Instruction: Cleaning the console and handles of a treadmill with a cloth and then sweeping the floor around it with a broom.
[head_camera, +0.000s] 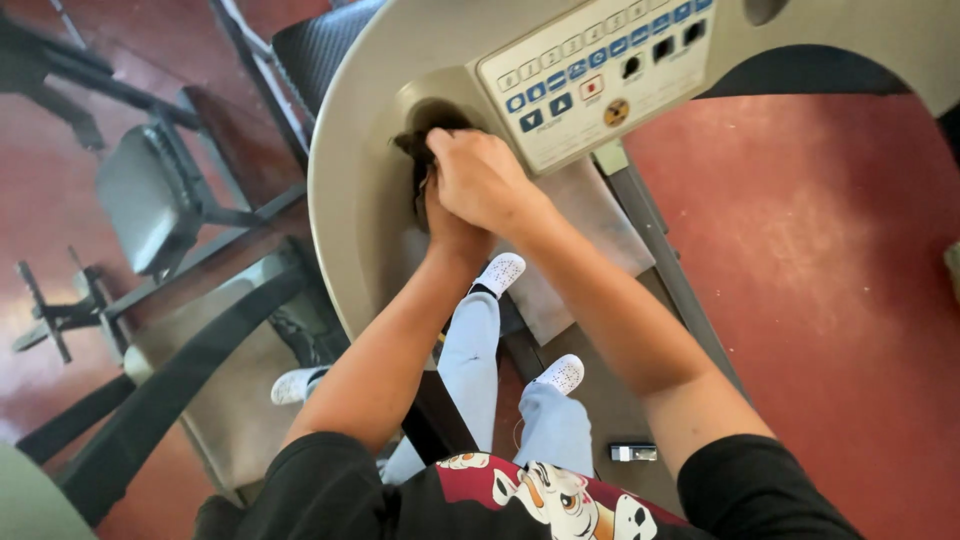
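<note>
My right hand lies curled over a round recess in the grey machine console, its fingers closed on a dark, soft bundle that sticks out at the recess's left edge. What the bundle is cannot be made out. Directly beneath it is my left hand, mostly covered by the right, with its fingertips against the lower part of the same bundle. Both forearms reach up from the bottom of the view and cross at the wrists.
A white control panel with blue buttons sits just right of my hands. Below the console are my white shoes and a small silver object on the machine's deck. A grey padded bench stands left on the red floor.
</note>
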